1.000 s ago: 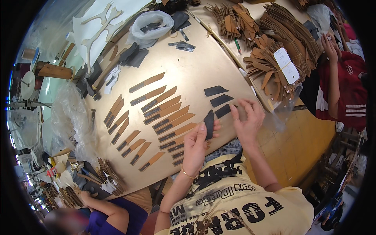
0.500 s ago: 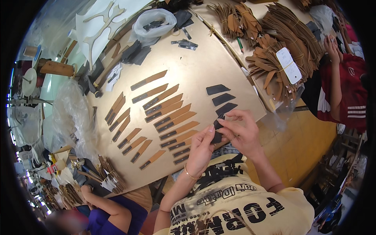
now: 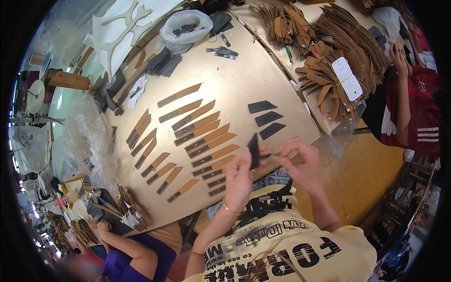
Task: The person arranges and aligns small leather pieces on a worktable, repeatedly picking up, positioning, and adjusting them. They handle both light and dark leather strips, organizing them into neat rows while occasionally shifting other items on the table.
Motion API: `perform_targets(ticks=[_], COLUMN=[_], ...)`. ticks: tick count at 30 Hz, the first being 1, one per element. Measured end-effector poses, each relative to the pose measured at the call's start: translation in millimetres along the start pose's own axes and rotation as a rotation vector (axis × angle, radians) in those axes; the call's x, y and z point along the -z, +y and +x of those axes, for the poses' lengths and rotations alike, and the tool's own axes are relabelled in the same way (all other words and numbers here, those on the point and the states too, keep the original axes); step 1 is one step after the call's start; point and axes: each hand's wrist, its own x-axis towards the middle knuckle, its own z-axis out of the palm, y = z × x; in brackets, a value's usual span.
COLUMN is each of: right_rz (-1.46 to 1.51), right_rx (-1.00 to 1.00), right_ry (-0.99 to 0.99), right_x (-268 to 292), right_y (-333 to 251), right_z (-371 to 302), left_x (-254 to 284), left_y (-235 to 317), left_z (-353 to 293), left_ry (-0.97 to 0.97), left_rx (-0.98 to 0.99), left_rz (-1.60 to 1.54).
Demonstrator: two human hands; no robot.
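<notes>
Crowded workshop all around, with a co-worker in purple (image 3: 136, 261) at lower left and a co-worker in red (image 3: 420, 101) at right; at centre, a pale gold table (image 3: 235, 89); past its right edge, brown bundles (image 3: 350, 35), topped with a white tag (image 3: 346, 79); near the far edge, a translucent bag (image 3: 181, 43) of black scraps (image 3: 184, 30); over the near edge, left hand (image 3: 238, 176), thumb and fingers pinching a black piece (image 3: 253, 152), held on a steep slant; beside it, right hand (image 3: 300, 160), thumb and forefinger close together at a thin dark bit (image 3: 269, 155) beside the black piece, too blurred to tell whether gripping it; left of the hands, tan strips (image 3: 179, 95) in rows, each dark at one end; just beyond the black piece, three black patches (image 3: 268, 118), lying flat, apart.
</notes>
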Motion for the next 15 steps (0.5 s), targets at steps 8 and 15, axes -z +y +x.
perform_targets(ticks=[8,15], right_rz=[-0.635,-0.597], right_rx=[-0.065,-0.112], right_ry=[0.181,0.071], right_x=[6.3,13.4], right_y=[26.6,29.9], right_z=[5.3,5.7], left_x=[23.7,5.6], left_y=[29.3,16.1], left_z=[10.6,5.9], left_ry=[0.134,-0.013], left_rx=[-0.282,-0.143], left_rz=[0.046,0.088])
